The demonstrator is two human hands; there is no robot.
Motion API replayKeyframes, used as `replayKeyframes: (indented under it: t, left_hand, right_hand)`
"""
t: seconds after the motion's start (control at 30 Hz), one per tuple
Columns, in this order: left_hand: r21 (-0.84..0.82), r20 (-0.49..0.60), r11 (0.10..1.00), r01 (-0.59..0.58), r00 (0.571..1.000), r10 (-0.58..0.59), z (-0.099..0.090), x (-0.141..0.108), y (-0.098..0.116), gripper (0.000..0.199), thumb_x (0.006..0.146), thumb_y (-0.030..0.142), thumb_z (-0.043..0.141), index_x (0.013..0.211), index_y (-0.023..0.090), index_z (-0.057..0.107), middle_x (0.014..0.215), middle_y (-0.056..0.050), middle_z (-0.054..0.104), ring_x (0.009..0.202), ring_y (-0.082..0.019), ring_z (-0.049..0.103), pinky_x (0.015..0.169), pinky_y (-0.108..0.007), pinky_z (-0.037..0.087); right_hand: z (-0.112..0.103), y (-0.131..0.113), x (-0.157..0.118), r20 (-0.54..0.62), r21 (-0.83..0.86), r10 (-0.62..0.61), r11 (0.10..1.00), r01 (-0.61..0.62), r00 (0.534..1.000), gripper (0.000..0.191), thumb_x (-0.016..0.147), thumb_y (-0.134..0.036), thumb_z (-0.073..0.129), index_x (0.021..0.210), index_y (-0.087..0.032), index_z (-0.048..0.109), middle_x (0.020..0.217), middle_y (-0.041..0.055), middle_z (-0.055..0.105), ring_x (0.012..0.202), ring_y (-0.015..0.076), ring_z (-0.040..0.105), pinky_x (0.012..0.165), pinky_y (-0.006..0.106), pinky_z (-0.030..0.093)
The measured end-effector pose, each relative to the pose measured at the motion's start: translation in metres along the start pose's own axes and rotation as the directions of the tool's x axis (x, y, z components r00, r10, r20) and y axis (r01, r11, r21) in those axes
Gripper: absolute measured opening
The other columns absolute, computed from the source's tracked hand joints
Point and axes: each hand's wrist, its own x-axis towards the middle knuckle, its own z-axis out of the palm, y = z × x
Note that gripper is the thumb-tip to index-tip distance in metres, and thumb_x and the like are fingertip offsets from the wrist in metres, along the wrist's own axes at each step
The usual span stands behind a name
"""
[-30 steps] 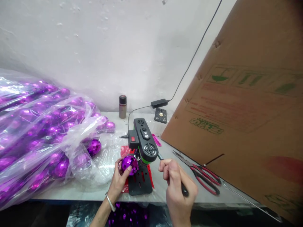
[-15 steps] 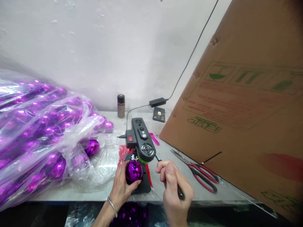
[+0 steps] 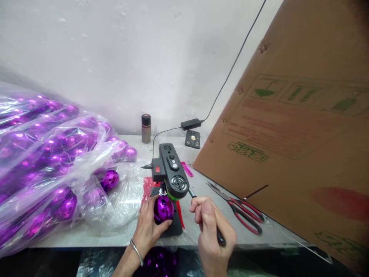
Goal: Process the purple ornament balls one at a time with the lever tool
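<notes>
My left hand, with a bracelet at the wrist, is wrapped round a shiny purple faceted ball ornament. The ball sits over the black base of a small black machine, below the machine's round grille end. A metal fitting shows at the ball's far side, partly hidden. My right hand is closed round the black grip of a lever; its metal rod runs up to the machine's right side. A red switch is on the machine's left box.
A clear plastic bag of purple balls fills the left. Red-handled scissors lie on the right, beside a large cardboard box. Behind the machine are a bottle, a power adapter and a dark patterned card-like thing.
The whole view has shifted slightly, so the bench items appear a little further left. Both hands keep their holds, on the ball and the lever.
</notes>
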Motion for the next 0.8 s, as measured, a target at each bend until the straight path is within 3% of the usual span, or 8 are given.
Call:
replayKeyframes:
  t: [0.07, 0.17, 0.3, 0.5, 0.63, 0.8]
  left_hand:
    - [-0.146, 0.04, 0.98, 0.136, 0.991, -0.131, -0.012, 0.001, -0.001, 0.085, 0.068, 0.046, 0.095, 0.144, 0.019, 0.067, 0.143, -0.019, 0.078, 0.138, -0.045, 0.071, 0.126, -0.067, 0.05]
    - [-0.393, 0.132, 0.868, 0.305, 0.952, -0.275, -0.029, 0.002, -0.005, 0.093, 0.071, 0.063, 0.095, 0.147, 0.016, 0.067, 0.146, -0.019, 0.078, 0.139, -0.042, 0.073, 0.128, -0.06, 0.051]
    - [-0.515, 0.181, 0.786, 0.343, 0.939, -0.291, -0.04, 0.0, -0.008, 0.091, 0.076, 0.073, 0.092, 0.144, 0.017, 0.071, 0.148, -0.017, 0.078, 0.143, -0.038, 0.071, 0.13, -0.053, 0.051]
    - [-0.345, 0.154, 0.889, 0.301, 0.953, -0.263, -0.03, 0.0, -0.004, 0.101, 0.068, 0.065, 0.096, 0.15, 0.015, 0.065, 0.149, -0.02, 0.077, 0.141, -0.041, 0.072, 0.128, -0.057, 0.052]
    - [-0.104, 0.073, 0.979, 0.176, 0.983, -0.169, -0.021, -0.002, 0.002, 0.088, 0.075, 0.053, 0.09, 0.151, 0.018, 0.062, 0.154, -0.02, 0.073, 0.145, -0.041, 0.069, 0.131, -0.06, 0.048]
    - [0.035, -0.013, 0.998, 0.051, 0.999, -0.051, -0.006, -0.005, 0.002, 0.077, 0.078, 0.05, 0.087, 0.146, 0.02, 0.066, 0.148, -0.019, 0.076, 0.141, -0.043, 0.071, 0.123, -0.062, 0.054]
  right_hand:
    - [0.0, -0.001, 0.0, -0.001, -0.007, 0.01, 1.0, -0.01, 1.0, 0.051, 0.118, -0.029, 0.051, 0.068, -0.023, 0.049, 0.064, -0.002, 0.052, 0.063, 0.013, 0.059, 0.055, 0.024, 0.04]
    - [0.0, -0.001, -0.001, 0.005, -0.006, 0.019, 1.0, -0.019, 1.0, 0.05, 0.118, -0.028, 0.051, 0.068, -0.023, 0.05, 0.064, -0.0014, 0.052, 0.063, 0.0144, 0.06, 0.054, 0.026, 0.041]
    - [0.001, -0.001, -0.001, 0.0, -0.003, -0.001, 1.0, 0.001, 1.0, 0.049, 0.117, -0.025, 0.049, 0.068, -0.023, 0.049, 0.064, -0.0014, 0.052, 0.063, 0.0142, 0.06, 0.058, 0.026, 0.045]
    - [0.001, -0.002, 0.0, 0.011, -0.012, -0.007, 1.0, 0.007, 1.0, 0.047, 0.118, -0.022, 0.048, 0.07, -0.023, 0.049, 0.065, -0.0023, 0.054, 0.063, 0.0121, 0.059, 0.059, 0.024, 0.045]
    - [0.0, -0.006, 0.004, 0.014, -0.02, 0.001, 1.0, -0.001, 1.0, 0.048, 0.118, -0.024, 0.048, 0.07, -0.023, 0.047, 0.065, -0.0024, 0.053, 0.061, 0.0121, 0.058, 0.059, 0.024, 0.046]
    - [0.002, -0.01, 0.01, 0.016, -0.044, 0.025, 0.999, -0.024, 1.0, 0.052, 0.119, -0.031, 0.048, 0.067, -0.024, 0.049, 0.063, -0.0014, 0.054, 0.059, 0.0138, 0.057, 0.057, 0.026, 0.046]
